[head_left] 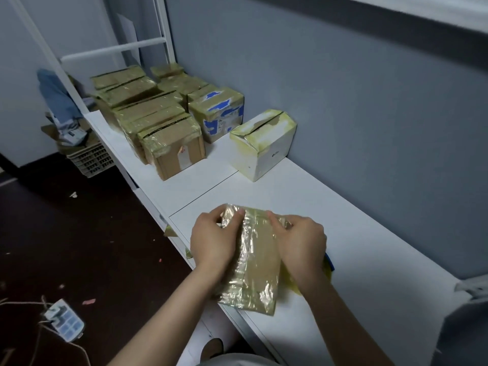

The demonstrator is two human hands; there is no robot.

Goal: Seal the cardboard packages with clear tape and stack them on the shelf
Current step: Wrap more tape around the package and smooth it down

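Head view: my left hand [213, 240] and right hand [301, 240] gripped the package [260, 268] between them (equally near). Its long axis pointed away from me.

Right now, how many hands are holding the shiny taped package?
2. The left hand grips the package at its left edge, near the far end. The right hand grips its right edge. Both show plainly; none seems hidden.
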